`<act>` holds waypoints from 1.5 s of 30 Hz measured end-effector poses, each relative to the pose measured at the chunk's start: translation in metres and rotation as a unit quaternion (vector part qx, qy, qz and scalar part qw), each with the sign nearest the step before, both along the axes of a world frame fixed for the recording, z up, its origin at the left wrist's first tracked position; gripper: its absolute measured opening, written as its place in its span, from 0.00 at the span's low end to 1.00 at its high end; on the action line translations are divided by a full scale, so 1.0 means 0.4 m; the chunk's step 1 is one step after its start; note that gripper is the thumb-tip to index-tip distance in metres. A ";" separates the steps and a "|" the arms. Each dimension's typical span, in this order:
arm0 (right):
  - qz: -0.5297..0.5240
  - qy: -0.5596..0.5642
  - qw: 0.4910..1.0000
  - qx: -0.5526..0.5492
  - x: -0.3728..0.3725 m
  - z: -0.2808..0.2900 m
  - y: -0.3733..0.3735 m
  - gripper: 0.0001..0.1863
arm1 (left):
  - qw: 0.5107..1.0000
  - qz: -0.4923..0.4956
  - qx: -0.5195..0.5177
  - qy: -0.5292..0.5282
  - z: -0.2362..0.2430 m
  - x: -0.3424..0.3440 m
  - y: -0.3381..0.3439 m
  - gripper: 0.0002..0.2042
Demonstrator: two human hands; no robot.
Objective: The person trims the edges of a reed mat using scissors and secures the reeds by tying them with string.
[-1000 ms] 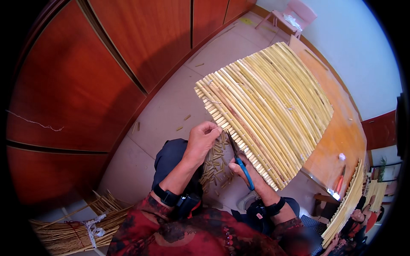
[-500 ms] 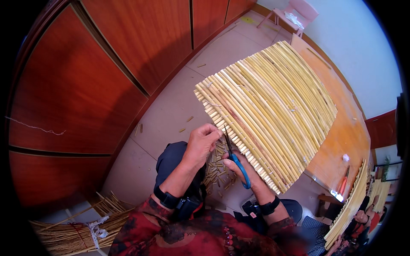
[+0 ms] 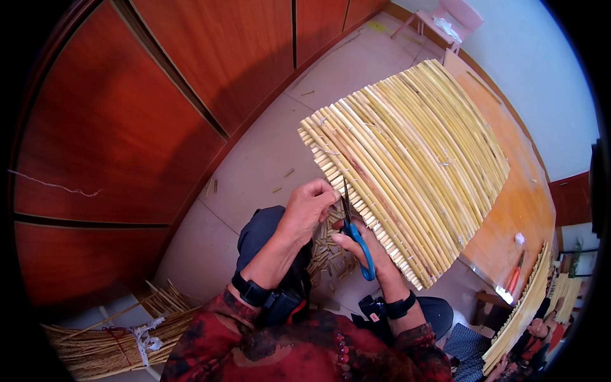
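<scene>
A large mat of pale yellow reed stalks (image 3: pixel 414 153), bound side by side with thread, lies partly on the wooden table, its near end jutting toward me. My left hand (image 3: pixel 308 209) is closed in a pinch at the mat's near left edge; whatever its fingertips hold is too small to make out. In my right hand (image 3: pixel 380 254) is a pair of blue-handled scissors (image 3: pixel 352 234), its dark blades pointing up along the same edge, close to the left fingertips. The right fingers are partly hidden behind the handles and the mat.
Cut reed pieces (image 3: pixel 328 254) litter the floor below. A tied reed bundle (image 3: pixel 105 347) lies at lower left, by red-brown cabinets (image 3: pixel 114 127). The wooden table (image 3: pixel 509 197) bears a red-handled tool (image 3: pixel 514 275). Another person (image 3: pixel 540 328) sits far right beside a second mat (image 3: pixel 519 315).
The whole view has shifted slightly, so mat, hands and table all appear a little further right. Both hands stay at the mat's near edge, scissors still held.
</scene>
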State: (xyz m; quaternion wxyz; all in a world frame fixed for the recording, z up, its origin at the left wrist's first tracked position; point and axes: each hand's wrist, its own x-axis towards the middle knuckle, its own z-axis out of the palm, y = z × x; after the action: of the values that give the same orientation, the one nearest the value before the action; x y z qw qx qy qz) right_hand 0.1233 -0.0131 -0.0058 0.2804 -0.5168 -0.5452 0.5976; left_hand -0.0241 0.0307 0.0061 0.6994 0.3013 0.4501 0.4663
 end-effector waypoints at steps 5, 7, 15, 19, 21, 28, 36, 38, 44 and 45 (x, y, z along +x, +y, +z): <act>0.006 -0.023 0.999 -0.040 0.006 0.005 0.000 0.18 | 1.000 -0.005 0.003 -0.014 0.006 0.003 0.001 0.04; -0.011 -0.004 0.997 -0.071 0.005 0.009 -0.001 0.17 | 1.000 -0.014 0.012 -0.019 -0.003 0.001 0.000 0.04; -0.057 0.035 0.995 -0.072 0.019 -0.042 -0.010 0.17 | 0.999 -0.009 0.037 0.006 -0.020 0.011 -0.010 0.04; -0.025 0.012 0.997 -0.072 0.027 -0.054 -0.006 0.20 | 0.999 -0.012 0.040 0.024 -0.022 0.008 -0.015 0.04; -0.008 -0.003 0.999 -0.043 0.026 -0.047 -0.004 0.21 | 0.999 -0.011 0.040 0.026 -0.017 0.008 -0.016 0.04; 0.041 0.046 0.998 -0.030 0.035 -0.029 -0.004 0.28 | 0.999 -0.010 0.029 0.022 -0.002 0.003 -0.017 0.04; 0.037 0.071 0.994 -0.068 0.031 -0.024 -0.006 0.30 | 0.997 -0.007 0.053 0.064 -0.003 0.004 -0.017 0.04; 0.027 0.099 0.992 -0.075 0.029 -0.028 -0.006 0.28 | 0.996 -0.006 0.051 0.070 -0.003 0.005 -0.017 0.04; -0.016 0.108 0.985 -0.130 0.027 -0.039 -0.009 0.23 | 0.998 0.003 0.043 0.056 -0.002 0.009 -0.020 0.05; -0.015 0.108 0.985 -0.130 0.025 -0.037 -0.010 0.23 | 0.997 0.006 0.048 0.065 -0.006 0.008 -0.022 0.05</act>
State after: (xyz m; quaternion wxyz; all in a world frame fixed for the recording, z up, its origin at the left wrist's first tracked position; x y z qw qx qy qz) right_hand 0.1333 -0.0171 -0.0205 0.2769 -0.4896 -0.4214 0.7113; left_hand -0.0211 0.0220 0.0036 0.6505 0.3618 0.4736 0.4708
